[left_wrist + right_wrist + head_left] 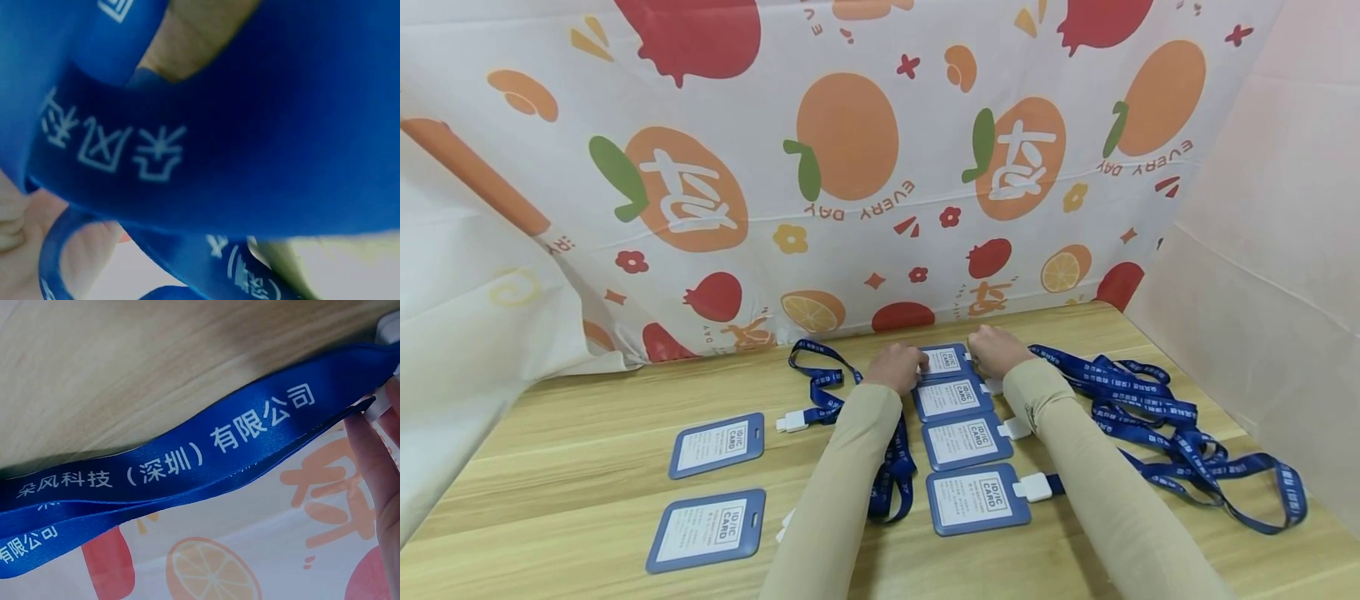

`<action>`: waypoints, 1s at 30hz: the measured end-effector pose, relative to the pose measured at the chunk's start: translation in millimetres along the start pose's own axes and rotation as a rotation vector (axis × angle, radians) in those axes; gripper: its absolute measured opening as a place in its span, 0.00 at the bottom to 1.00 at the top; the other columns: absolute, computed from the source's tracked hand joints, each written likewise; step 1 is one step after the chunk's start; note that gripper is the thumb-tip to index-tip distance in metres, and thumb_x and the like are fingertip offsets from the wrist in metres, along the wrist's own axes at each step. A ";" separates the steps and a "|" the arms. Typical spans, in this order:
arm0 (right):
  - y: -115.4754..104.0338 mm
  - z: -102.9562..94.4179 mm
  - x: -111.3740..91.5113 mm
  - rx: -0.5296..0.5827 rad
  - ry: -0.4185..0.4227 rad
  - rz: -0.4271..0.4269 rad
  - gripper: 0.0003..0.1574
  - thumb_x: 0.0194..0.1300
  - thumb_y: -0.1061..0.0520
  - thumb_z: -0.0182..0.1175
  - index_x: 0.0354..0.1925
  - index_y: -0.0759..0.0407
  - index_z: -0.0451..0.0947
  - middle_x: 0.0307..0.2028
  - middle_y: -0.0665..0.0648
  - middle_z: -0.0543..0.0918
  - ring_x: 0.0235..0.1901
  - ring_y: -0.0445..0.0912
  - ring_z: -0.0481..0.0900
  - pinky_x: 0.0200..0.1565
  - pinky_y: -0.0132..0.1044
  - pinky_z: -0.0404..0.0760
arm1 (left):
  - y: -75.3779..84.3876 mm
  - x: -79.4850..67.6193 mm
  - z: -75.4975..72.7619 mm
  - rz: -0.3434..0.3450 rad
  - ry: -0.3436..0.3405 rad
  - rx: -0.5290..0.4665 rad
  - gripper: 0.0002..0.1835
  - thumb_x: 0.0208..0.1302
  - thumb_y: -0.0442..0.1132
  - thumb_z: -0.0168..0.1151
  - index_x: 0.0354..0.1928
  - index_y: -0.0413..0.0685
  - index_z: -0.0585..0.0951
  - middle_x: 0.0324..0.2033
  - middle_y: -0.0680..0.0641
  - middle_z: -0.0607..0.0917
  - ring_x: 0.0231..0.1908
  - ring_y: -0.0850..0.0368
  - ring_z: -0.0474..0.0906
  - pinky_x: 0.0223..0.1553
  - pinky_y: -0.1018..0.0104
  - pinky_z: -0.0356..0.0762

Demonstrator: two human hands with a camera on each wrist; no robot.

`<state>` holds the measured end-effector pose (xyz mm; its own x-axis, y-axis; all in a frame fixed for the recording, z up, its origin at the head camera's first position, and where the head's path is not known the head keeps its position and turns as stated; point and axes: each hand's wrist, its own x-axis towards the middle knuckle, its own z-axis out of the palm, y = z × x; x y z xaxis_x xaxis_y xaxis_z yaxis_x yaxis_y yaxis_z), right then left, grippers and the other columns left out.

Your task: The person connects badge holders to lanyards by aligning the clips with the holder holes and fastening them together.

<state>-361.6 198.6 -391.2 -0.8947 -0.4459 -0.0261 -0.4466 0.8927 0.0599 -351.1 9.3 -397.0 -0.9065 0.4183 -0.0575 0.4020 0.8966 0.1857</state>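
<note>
At the far end of a column of blue ID card holders, my left hand [895, 367] holds the left edge of the farthest card holder [945, 362]. My right hand [996, 352] is at that holder's slotted right end, its fingers [375, 462] pinching the white clip end of a blue lanyard [187, 444]. This lanyard has white lettering and trails away from the hand. Nearer card holders [976, 498] in the column have white clips [1033, 487] at their right ends. In the left wrist view, a blurred lanyard [206, 156] covers most of the hand.
Two card holders without lanyards [717, 446] lie on the left of the wooden table [572, 467]. Loose lanyards [895, 475] lie near the left forearm; a heap of lanyards [1180, 442] spreads on the right. A fruit-print cloth [850, 250] stands behind the table.
</note>
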 end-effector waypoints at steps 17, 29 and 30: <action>1.1 -1.6 -1.2 0.010 -0.008 0.008 0.07 0.64 0.68 0.68 0.42 0.68 0.86 0.34 0.61 0.87 0.36 0.52 0.87 0.41 0.39 0.86 | 0.6 0.1 0.2 0.016 0.027 0.004 0.12 0.69 0.33 0.66 0.51 0.51 0.89 0.53 0.46 0.85 0.45 0.52 0.77 0.58 0.58 0.77; 0.4 0.0 0.3 0.008 0.012 -0.008 0.06 0.63 0.69 0.68 0.41 0.68 0.86 0.33 0.60 0.86 0.36 0.51 0.86 0.41 0.39 0.85 | 0.0 -1.0 0.9 0.027 0.038 0.020 0.11 0.69 0.33 0.66 0.49 0.50 0.89 0.50 0.46 0.85 0.46 0.53 0.78 0.57 0.59 0.78; 0.2 0.2 0.1 0.004 0.015 -0.010 0.06 0.63 0.68 0.68 0.40 0.68 0.86 0.32 0.60 0.86 0.36 0.51 0.86 0.41 0.40 0.85 | 0.0 -1.4 0.9 0.031 0.042 0.025 0.11 0.69 0.33 0.66 0.49 0.50 0.90 0.50 0.46 0.85 0.46 0.53 0.78 0.56 0.59 0.78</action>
<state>-361.8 198.8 -391.4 -0.8901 -0.4557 -0.0113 -0.4555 0.8885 0.0558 -349.7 8.9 -397.9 -0.8978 0.4402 -0.0106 0.4328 0.8867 0.1627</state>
